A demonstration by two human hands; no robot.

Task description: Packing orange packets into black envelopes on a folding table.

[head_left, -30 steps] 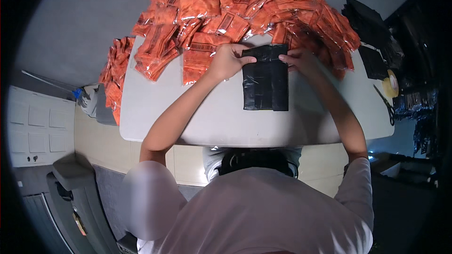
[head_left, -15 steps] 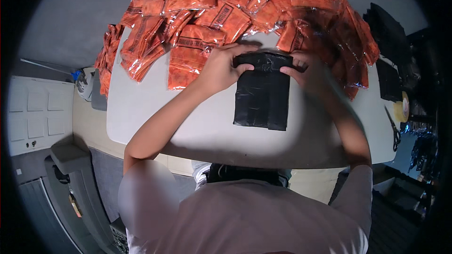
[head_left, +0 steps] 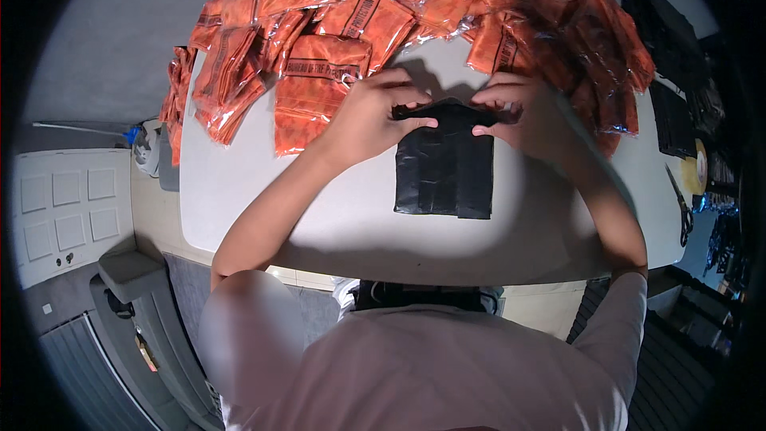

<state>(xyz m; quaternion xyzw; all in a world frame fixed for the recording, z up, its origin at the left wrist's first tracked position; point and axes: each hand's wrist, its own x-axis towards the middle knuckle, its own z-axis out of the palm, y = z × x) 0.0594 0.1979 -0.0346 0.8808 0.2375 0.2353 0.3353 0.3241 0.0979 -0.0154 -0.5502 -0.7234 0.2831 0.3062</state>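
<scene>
Two bare hands meet at the far edge of a flat black plastic pouch (head_left: 444,172) that lies on a pale grey bench (head_left: 239,199), directly ahead of the person. The left hand (head_left: 369,116) curls over the pouch's top left corner, its fingers (head_left: 415,122) pressed together and pinching the upper lip against the thumb. The right hand (head_left: 523,116) mirrors it at the top right corner, fingers also closed on the lip, so the mouth of the pouch is gripped from both sides at once. That paired hold seems meant to keep the thin material taut and square, while the rest of the pouch rests flat on the bench nearer the person than the fingers.

Just beyond the fingers, a large heap of orange packets in clear glossy wrappers (head_left: 415,0) covers the far part of the bench, spilling over its left edge; the nearest packet lies just left of the left hand, within easy reach. Well to the right of the right hand sit a stack of more black pouches (head_left: 674,116), a roll of yellowish tape (head_left: 700,166) and a pair of scissors (head_left: 682,207), placed apart from the working spot. A white panelled door (head_left: 68,211) shows far left, below the bench.
</scene>
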